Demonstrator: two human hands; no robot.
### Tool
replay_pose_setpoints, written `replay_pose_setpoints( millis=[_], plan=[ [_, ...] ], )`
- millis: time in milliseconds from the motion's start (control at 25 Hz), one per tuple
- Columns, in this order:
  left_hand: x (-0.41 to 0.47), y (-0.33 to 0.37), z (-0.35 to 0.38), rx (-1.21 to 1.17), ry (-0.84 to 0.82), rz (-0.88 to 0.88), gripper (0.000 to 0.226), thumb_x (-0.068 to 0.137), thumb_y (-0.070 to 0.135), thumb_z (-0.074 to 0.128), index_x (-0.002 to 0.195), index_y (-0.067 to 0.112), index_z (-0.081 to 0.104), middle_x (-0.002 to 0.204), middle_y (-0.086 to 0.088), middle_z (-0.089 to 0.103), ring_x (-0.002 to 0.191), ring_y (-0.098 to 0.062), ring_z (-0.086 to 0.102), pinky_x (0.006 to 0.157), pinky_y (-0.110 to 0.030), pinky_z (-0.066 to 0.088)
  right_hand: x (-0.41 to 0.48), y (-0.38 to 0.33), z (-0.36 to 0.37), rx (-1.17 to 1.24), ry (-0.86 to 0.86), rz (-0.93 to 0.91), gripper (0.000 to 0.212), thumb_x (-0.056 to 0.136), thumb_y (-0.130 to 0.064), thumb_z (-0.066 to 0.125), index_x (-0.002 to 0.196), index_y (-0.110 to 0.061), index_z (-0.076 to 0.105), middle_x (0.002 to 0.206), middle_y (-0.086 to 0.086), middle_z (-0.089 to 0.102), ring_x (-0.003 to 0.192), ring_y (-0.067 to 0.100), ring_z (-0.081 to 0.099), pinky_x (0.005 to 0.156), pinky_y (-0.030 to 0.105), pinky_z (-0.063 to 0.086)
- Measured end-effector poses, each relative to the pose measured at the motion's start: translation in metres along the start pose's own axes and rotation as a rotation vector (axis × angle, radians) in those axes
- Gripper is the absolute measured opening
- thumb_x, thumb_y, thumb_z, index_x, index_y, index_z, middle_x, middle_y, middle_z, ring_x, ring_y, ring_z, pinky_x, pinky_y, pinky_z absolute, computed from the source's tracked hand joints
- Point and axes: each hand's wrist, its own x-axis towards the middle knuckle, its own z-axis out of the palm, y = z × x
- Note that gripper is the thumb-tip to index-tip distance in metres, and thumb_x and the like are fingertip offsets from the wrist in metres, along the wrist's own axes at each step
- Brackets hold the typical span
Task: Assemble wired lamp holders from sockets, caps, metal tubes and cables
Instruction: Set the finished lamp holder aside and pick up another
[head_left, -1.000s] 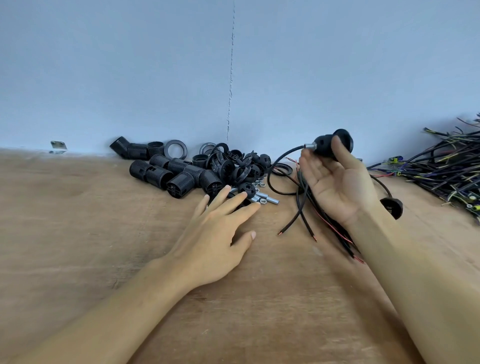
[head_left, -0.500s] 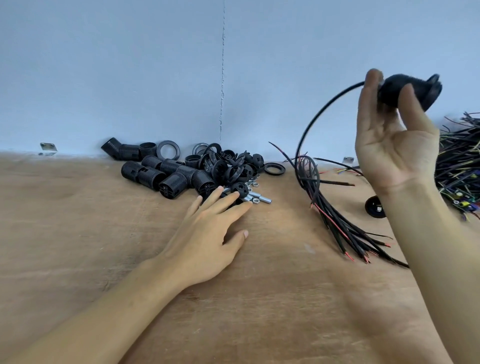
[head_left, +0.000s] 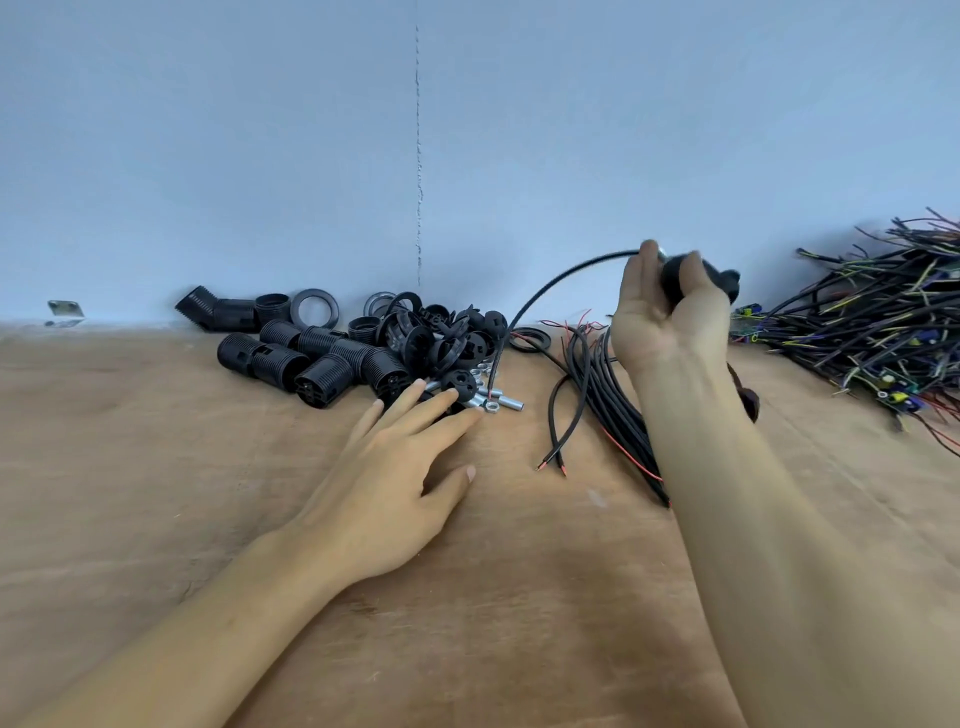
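**One holder aloft, the parts along the back edge**

Starting at the left of the table (head_left: 156, 467), we find the black ribbed sockets (head_left: 311, 358) lying on their sides near the back edge, with a tangle of caps (head_left: 441, 332) and rings heaped just beside them. Our left hand (head_left: 395, 467) lies flat on the wood with its fingers straight and grasping nothing. Its tips reach the near side of that heap, where a few short metal tubes (head_left: 506, 402) and nuts lie. Whether they press on a part or only touch it, we cannot tell.

Right of centre, a bundle (head_left: 613, 395) of black cables runs from the back edge toward us. Above it, our right hand (head_left: 670, 312) is curled round a part-built holder (head_left: 719, 280), blurred, held in the air. Its cable (head_left: 545, 293) arcs leftward and down, the bare end hanging by the tubes. A heap (head_left: 883, 332) of wired pieces fills the back right corner.

We judge the holder light and rigid, its ribbed plastic giving the fingers purchase, so the body is the place to take it. The cable is limp and will trail and snag on the heap, so we would not lift by it.
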Motion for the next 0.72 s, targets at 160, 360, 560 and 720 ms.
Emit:
replay_pose_setpoints(
  millis=[160, 360, 560, 720],
  plan=[
    [0.0, -0.003, 0.003, -0.008, 0.021, 0.016, 0.056, 0.1, 0.048, 0.053, 0.154, 0.045, 0.037, 0.165, 0.02, 0.026, 0.153, 0.002, 0.0, 0.125, -0.034, 0.003, 0.007, -0.013, -0.003, 0.04, 0.222, -0.023, 0.032, 0.105, -0.036, 0.047, 0.089, -0.009, 0.052, 0.117, 0.01, 0.061, 0.108, 0.021, 0.071, 0.092, 0.033, 0.057],
    [0.0, -0.005, 0.007, -0.013, 0.057, 0.024, 0.056, 0.1, 0.044, 0.058, 0.153, 0.044, 0.041, 0.164, 0.017, 0.03, 0.148, 0.005, 0.002, 0.123, -0.032, 0.005, 0.005, -0.006, -0.025, -0.043, 0.289, -0.021, 0.054, 0.103, -0.047, 0.047, 0.135, -0.004, 0.05, 0.131, 0.004, 0.06, 0.111, 0.018, 0.069, 0.096, 0.029, 0.055],
    [0.0, -0.006, 0.007, -0.016, 0.063, 0.025, 0.055, 0.101, 0.04, 0.057, 0.153, 0.044, 0.04, 0.164, 0.018, 0.03, 0.148, 0.007, 0.005, 0.123, -0.031, 0.005, 0.011, 0.012, -0.034, -0.125, 0.205, 0.104, 0.051, 0.1, -0.041, 0.058, 0.133, -0.003, 0.051, 0.118, 0.011, 0.065, 0.08, 0.021, 0.071, 0.072, 0.031, 0.062],
    [-0.001, -0.007, 0.008, -0.033, 0.093, 0.02, 0.055, 0.1, 0.031, 0.06, 0.152, 0.042, 0.044, 0.162, 0.015, 0.035, 0.152, 0.0, 0.021, 0.122, -0.028, 0.007, 0.022, 0.014, -0.044, -0.334, 0.196, 0.189, 0.039, 0.107, -0.023, 0.045, 0.141, -0.004, 0.047, 0.13, 0.01, 0.061, 0.082, 0.023, 0.07, 0.075, 0.033, 0.059]
  ],
)
